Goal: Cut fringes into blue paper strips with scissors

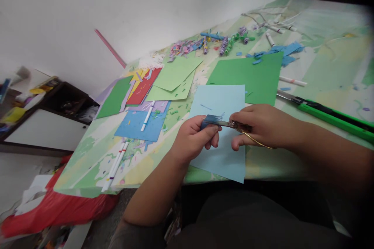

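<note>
My left hand (196,135) pinches a small dark blue strip of paper (210,120), which has thin fringe-like cuts along its right end. Closed around a pair of scissors (224,123) is my right hand (257,126); a thin gold handle loop shows below its fingers. The metal blades reach left to the strip and touch it; whether they are apart is too small to tell. Under both hands lies a light blue sheet (217,99), its lower corner past the table edge. A thin blue sliver (206,107) rests on the sheet.
Right of my hands lies a green box cutter (327,114). Behind are a green sheet (248,74), light green sheets (177,72) and fringed paper rolls (224,44). To the left lie a blue sheet (140,126) and white sticks (115,167). A wall borders the table.
</note>
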`<state>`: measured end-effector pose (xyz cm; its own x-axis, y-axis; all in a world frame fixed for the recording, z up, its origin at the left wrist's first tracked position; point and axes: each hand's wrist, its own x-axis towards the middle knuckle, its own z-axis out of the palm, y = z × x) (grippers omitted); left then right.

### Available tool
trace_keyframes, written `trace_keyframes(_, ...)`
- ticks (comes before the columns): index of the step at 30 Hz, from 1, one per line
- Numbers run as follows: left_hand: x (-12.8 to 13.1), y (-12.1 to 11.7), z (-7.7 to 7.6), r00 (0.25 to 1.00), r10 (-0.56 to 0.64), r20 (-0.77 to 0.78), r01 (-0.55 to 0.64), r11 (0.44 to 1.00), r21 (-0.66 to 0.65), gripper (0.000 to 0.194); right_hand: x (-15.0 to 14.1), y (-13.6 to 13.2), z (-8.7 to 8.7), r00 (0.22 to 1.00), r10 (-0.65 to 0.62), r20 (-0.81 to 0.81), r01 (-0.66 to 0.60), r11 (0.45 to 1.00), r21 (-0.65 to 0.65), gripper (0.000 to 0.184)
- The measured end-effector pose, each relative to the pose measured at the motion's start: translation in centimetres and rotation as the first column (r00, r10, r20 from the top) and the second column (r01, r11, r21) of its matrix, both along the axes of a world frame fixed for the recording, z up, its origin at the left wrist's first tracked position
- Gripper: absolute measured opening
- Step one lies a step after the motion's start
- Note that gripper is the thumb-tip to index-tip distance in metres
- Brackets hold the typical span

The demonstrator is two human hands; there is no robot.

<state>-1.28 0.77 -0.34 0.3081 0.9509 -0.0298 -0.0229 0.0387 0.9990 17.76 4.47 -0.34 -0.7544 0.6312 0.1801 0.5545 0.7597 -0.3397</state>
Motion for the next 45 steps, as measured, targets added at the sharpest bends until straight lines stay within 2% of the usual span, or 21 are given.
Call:
trace_keyframes(7, -0.02, -0.09, -0.17, 0.996, 0.078, 0.045, -0.08, 0.995, 0.053, 0.017, -0.03, 0.12, 0.0, 1.0, -0.003, 0.008, 0.003, 0.998, -0.07, 0.054)
trace_keyframes(11, 0.24, -0.36, 0.11, 0.986, 0.138, -0.09, -0.126, 0.985, 0.12, 0.021, -0.16, -0.05, 0.04, 1.0, 0.001, 0.028, 0.0, 0.998, -0.065, 0.05)
trace_keyframes(15, 0.38, -0.56, 0.16, 0.966, 0.123, -0.228, -0.082, 0.98, 0.181, 0.021, -0.41, -0.27, 0.12, 0.999, 0.027, 0.037, -0.024, 0.996, -0.084, 0.049)
trace_keyframes(19, 0.32, -0.56, 0.1, 0.956, 0.113, -0.27, -0.06, 0.979, 0.197, 0.021, -0.44, -0.27, 0.0, 0.999, 0.011, 0.043, -0.01, 0.999, -0.033, 0.05)
trace_keyframes(26, 0.44, -0.61, 0.27, 0.977, 0.099, -0.191, -0.073, 0.988, 0.138, 0.02, -0.29, -0.17, -0.28, 0.999, -0.021, 0.025, 0.02, 0.999, 0.047, 0.056)
trace_keyframes(37, 0.24, 0.09, -0.11, 1.0, 0.021, -0.01, -0.021, 0.999, -0.034, 0.018, -0.21, 0.05, -0.26, 0.998, -0.06, -0.015, 0.061, 0.997, 0.039, 0.056)
trace_keyframes(41, 0.23, 0.12, -0.01, 0.998, 0.047, -0.04, -0.047, 0.999, -0.001, 0.015, -0.28, 0.25, -0.15, 0.996, -0.092, 0.021, 0.092, 0.996, -0.008, 0.05)
trace_keyframes(45, 0.35, -0.06, 0.28, 0.985, 0.131, -0.111, -0.122, 0.989, 0.086, 0.02, -0.36, 0.22, 0.16, 0.995, -0.083, 0.051, 0.087, 0.993, -0.077, 0.043)
